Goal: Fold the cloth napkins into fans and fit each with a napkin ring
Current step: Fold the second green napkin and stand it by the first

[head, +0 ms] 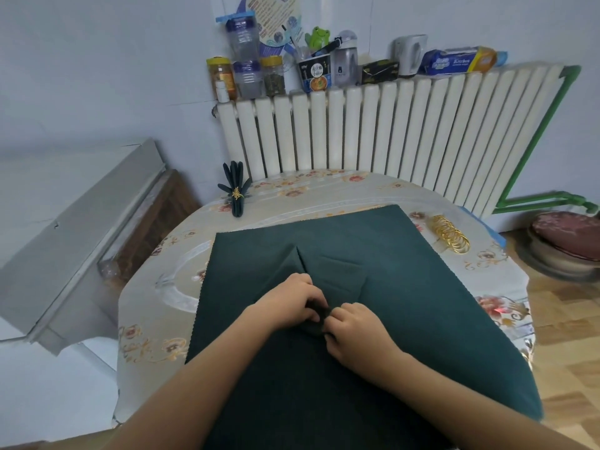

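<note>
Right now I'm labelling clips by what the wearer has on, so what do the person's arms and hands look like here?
Both forearms are bare up to the bottom edge of the picture: no sleeves or cuffs show. The left hand and the right hand wear no gloves, and no watch, bracelet or ring is visible on them. Some fingertips are tucked into dark cloth, so the nails cannot be judged.

A lived-in home, likely a dining corner. A round tabletop (373, 190) wears a floral plastic cover and stands against a white ribbed radiator (389, 125) fed by green pipes (532, 164). The radiator's top serves as a shelf for food jars (220, 76), an instant-noodle cup (315, 74) and a box of kitchen wrap (457, 61). Wooden parquet floor (565, 336) shows at the right.
</note>
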`<act>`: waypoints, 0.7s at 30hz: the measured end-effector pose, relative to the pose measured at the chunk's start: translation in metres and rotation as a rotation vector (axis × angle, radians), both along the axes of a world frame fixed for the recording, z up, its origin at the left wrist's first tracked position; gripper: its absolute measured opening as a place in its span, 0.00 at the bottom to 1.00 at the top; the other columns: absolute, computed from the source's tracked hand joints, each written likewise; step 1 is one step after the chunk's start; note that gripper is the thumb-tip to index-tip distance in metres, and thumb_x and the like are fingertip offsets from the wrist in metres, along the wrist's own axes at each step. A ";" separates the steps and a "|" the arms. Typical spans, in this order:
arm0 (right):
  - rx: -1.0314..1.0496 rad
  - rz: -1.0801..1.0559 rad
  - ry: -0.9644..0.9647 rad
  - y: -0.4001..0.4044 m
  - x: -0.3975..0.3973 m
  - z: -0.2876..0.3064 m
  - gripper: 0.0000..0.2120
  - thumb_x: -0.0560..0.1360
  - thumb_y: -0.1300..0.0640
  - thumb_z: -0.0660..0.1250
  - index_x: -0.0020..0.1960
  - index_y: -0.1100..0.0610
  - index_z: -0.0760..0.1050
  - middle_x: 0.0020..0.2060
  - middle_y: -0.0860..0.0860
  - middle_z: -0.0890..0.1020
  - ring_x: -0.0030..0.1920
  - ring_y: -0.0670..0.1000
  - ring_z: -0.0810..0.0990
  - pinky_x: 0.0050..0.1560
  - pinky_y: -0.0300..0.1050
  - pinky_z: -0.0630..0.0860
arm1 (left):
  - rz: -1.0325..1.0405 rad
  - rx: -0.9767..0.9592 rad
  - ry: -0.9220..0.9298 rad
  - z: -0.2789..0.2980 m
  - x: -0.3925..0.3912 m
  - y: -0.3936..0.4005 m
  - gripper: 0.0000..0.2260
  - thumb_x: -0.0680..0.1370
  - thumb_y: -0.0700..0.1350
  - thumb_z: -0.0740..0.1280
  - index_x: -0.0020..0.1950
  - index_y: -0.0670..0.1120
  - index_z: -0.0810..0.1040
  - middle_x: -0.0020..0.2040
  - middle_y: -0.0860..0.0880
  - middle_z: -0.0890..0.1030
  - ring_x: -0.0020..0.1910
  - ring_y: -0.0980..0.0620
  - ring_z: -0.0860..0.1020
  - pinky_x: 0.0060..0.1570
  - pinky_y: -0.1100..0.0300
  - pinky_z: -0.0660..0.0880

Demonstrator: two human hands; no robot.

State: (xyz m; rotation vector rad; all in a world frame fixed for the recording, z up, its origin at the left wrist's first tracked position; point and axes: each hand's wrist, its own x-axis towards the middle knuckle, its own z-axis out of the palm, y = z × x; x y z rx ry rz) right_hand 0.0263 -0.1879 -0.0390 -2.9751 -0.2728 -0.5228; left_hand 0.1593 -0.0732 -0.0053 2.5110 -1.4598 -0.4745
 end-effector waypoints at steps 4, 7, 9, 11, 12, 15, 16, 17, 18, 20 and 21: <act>-0.067 -0.069 -0.005 -0.028 -0.008 0.006 0.11 0.64 0.50 0.56 0.29 0.50 0.75 0.25 0.44 0.76 0.28 0.47 0.75 0.30 0.36 0.70 | -0.049 -0.014 -0.222 0.000 -0.015 0.001 0.14 0.75 0.55 0.68 0.58 0.51 0.78 0.58 0.50 0.69 0.60 0.51 0.64 0.62 0.58 0.62; -0.013 -0.126 0.068 -0.049 -0.013 0.011 0.10 0.64 0.52 0.56 0.31 0.50 0.75 0.28 0.44 0.78 0.31 0.48 0.78 0.33 0.39 0.72 | -0.090 -0.053 -0.272 -0.008 -0.026 -0.003 0.13 0.76 0.56 0.65 0.54 0.48 0.75 0.69 0.49 0.64 0.69 0.49 0.59 0.68 0.57 0.55; 0.097 -0.130 0.123 -0.052 -0.014 0.012 0.09 0.65 0.55 0.58 0.37 0.52 0.77 0.34 0.46 0.80 0.38 0.51 0.79 0.41 0.43 0.75 | -0.115 -0.075 -0.257 -0.015 -0.029 -0.006 0.13 0.77 0.54 0.64 0.52 0.46 0.71 0.73 0.47 0.60 0.74 0.50 0.54 0.73 0.57 0.49; 0.212 -0.148 0.151 -0.047 -0.015 0.012 0.12 0.70 0.57 0.58 0.49 0.53 0.78 0.47 0.48 0.82 0.51 0.51 0.78 0.55 0.46 0.73 | -0.130 -0.076 -0.237 -0.019 -0.028 -0.008 0.12 0.77 0.53 0.63 0.50 0.45 0.68 0.75 0.46 0.58 0.76 0.51 0.49 0.75 0.56 0.43; 0.264 -0.174 0.170 -0.043 -0.015 0.009 0.15 0.74 0.57 0.58 0.58 0.53 0.76 0.56 0.48 0.80 0.59 0.50 0.75 0.62 0.43 0.69 | -0.121 -0.065 -0.212 -0.022 -0.027 -0.009 0.12 0.77 0.53 0.63 0.50 0.46 0.67 0.76 0.46 0.57 0.77 0.52 0.48 0.75 0.56 0.41; 0.234 -0.205 0.323 -0.034 -0.014 -0.005 0.26 0.80 0.46 0.44 0.76 0.53 0.55 0.74 0.47 0.60 0.75 0.45 0.54 0.72 0.36 0.47 | -0.070 -0.026 -0.149 -0.029 -0.025 -0.009 0.12 0.78 0.54 0.61 0.48 0.47 0.64 0.78 0.45 0.52 0.77 0.53 0.44 0.75 0.52 0.39; 0.184 -0.201 0.356 -0.033 -0.013 -0.009 0.31 0.78 0.42 0.36 0.77 0.52 0.51 0.76 0.46 0.55 0.76 0.44 0.48 0.72 0.36 0.40 | -0.055 -0.033 -0.139 -0.034 -0.025 -0.007 0.12 0.78 0.55 0.60 0.50 0.47 0.64 0.78 0.46 0.51 0.77 0.54 0.44 0.75 0.51 0.39; 0.151 -0.194 0.368 -0.033 -0.013 -0.012 0.36 0.74 0.38 0.29 0.77 0.51 0.49 0.76 0.46 0.52 0.76 0.44 0.45 0.71 0.36 0.37 | -0.035 -0.033 -0.137 -0.038 -0.024 -0.004 0.14 0.78 0.57 0.59 0.54 0.47 0.65 0.78 0.47 0.49 0.77 0.54 0.43 0.74 0.49 0.38; 0.138 -0.189 0.376 -0.034 -0.013 -0.013 0.42 0.70 0.35 0.23 0.77 0.51 0.48 0.76 0.45 0.50 0.76 0.44 0.44 0.70 0.36 0.35 | -0.010 -0.015 -0.148 -0.040 -0.023 0.000 0.20 0.78 0.60 0.56 0.62 0.48 0.65 0.79 0.49 0.48 0.77 0.54 0.42 0.74 0.48 0.38; 0.112 -0.182 0.388 -0.037 -0.013 -0.016 0.52 0.61 0.33 0.15 0.77 0.51 0.46 0.76 0.45 0.48 0.76 0.44 0.43 0.70 0.37 0.34 | 0.034 0.047 -0.211 -0.046 -0.019 0.012 0.35 0.73 0.71 0.45 0.77 0.55 0.51 0.78 0.54 0.44 0.76 0.55 0.39 0.74 0.48 0.36; 0.106 -0.185 0.389 -0.038 -0.013 -0.016 0.54 0.57 0.33 0.13 0.77 0.50 0.45 0.76 0.44 0.48 0.75 0.44 0.42 0.70 0.37 0.34 | 0.052 0.068 -0.244 -0.048 -0.016 0.019 0.39 0.70 0.74 0.38 0.77 0.57 0.45 0.78 0.56 0.42 0.76 0.55 0.38 0.74 0.48 0.36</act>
